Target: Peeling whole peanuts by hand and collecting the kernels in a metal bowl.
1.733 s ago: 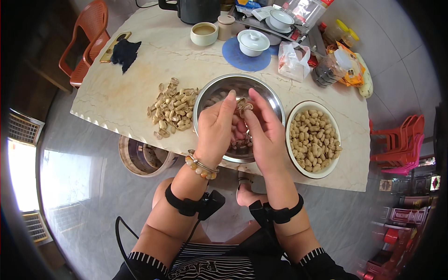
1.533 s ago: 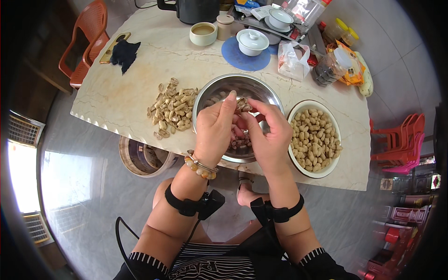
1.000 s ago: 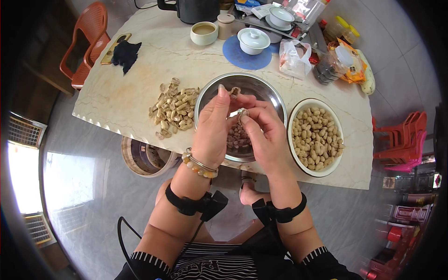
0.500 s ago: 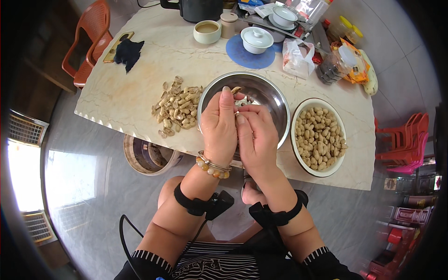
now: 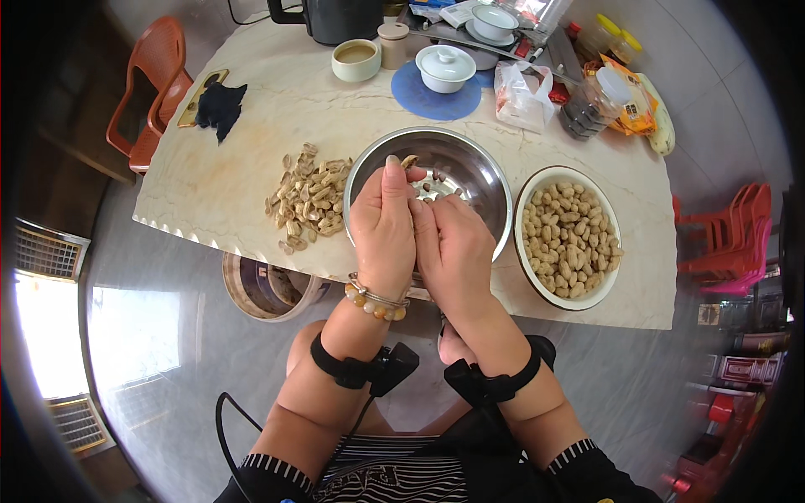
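Both hands are close together over the near part of a shiny steel bowl [image 5: 500, 189]. My left hand [image 5: 381, 220] is closed, thumb up, with a brown piece of peanut shell [image 5: 409, 161] showing at its fingertips. Against it, my right hand [image 5: 455, 247] has its thumb and fingers pressed together; whatever is between them is hidden. A few dark peanut kernels [image 5: 434, 177] lie in the steel bowl. Left of it is a heap of empty peanut shells [image 5: 312, 199]. On the right, unshelled peanuts [image 5: 574, 239] fill a white dark-rimmed bowl [image 5: 527, 251].
A bucket [image 5: 243, 293] stands on the floor under the table's [image 5: 184, 180] near edge. Farther back are a cup [image 5: 355, 63], a lidded white bowl [image 5: 445, 67] on a blue mat, a plastic bag [image 5: 521, 96] and a dark-filled jar [image 5: 591, 105]. A dark cloth [image 5: 221, 109] lies far left.
The tabletop things sit slightly farther left in view. My hands stay together over the bowl; the right fingertips have shifted a little, and a pale bit seen between the hands is now hidden.
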{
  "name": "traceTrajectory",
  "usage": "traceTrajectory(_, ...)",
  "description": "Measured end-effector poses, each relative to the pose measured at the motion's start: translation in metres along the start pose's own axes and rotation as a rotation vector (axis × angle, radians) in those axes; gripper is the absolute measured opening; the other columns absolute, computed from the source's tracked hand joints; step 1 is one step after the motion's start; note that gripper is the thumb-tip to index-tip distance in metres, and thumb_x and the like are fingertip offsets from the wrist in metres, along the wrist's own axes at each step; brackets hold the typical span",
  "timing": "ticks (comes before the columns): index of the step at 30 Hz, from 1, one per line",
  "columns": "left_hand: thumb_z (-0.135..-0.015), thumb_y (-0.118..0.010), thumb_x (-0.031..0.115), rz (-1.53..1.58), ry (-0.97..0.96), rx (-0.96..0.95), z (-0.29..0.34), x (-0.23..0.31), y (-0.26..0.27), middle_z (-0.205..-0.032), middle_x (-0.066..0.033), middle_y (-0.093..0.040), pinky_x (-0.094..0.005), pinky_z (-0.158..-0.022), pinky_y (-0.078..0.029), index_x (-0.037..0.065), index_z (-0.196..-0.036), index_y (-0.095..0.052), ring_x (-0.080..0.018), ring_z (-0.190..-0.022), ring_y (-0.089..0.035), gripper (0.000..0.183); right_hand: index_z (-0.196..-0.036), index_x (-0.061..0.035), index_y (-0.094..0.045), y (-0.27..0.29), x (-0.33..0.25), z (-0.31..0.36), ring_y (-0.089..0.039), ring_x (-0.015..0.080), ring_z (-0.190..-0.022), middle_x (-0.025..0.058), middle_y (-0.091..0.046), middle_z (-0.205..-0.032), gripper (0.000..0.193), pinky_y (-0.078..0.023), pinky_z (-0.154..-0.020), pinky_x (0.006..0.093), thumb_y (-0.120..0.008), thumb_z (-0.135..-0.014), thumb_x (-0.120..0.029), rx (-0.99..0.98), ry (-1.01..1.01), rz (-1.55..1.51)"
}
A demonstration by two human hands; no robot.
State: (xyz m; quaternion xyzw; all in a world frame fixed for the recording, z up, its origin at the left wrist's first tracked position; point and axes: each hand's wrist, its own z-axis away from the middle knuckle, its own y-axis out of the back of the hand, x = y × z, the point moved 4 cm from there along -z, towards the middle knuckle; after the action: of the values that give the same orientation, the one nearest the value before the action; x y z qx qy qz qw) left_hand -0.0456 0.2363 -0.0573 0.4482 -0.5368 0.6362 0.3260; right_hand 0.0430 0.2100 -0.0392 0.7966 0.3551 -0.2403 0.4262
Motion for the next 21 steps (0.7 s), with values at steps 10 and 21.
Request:
traceTrajectory(10,-0.098,-0.044,0.037,0.063,0.124,0.003,-0.010,0.006,0.010,-0.060,0.0066,-0.040,-0.0183,-0.049,-0.032,0.000,-0.090,-0.060,-0.0029,-0.054,-0.037,0.041,-0.070,-0.0008,-0.059,-0.005,0.006,0.001,-0.055,0.0338,-0.060,0.0153,-0.054,-0.065,0.025,-0.041,-0.053,0.0398,-0.059,-0.087,-0.019,-0.111,-0.172,-0.260)
traceTrajectory(21,-0.099,-0.040,0.035,0.210,0.308,-0.117,-0.013,0.009,0.015,-0.121,-0.0121,-0.055,-0.0341,-0.087,-0.047,0.002,-0.109,-0.053,-0.0205,-0.107,-0.053,0.037,-0.096,-0.0022,-0.062,0.017,0.011,-0.012,-0.060,0.0202,-0.068,0.0103,-0.060,-0.081,0.014,-0.047,-0.059,0.0276,-0.061,-0.082,-0.002,-0.034,-0.186,-0.320)
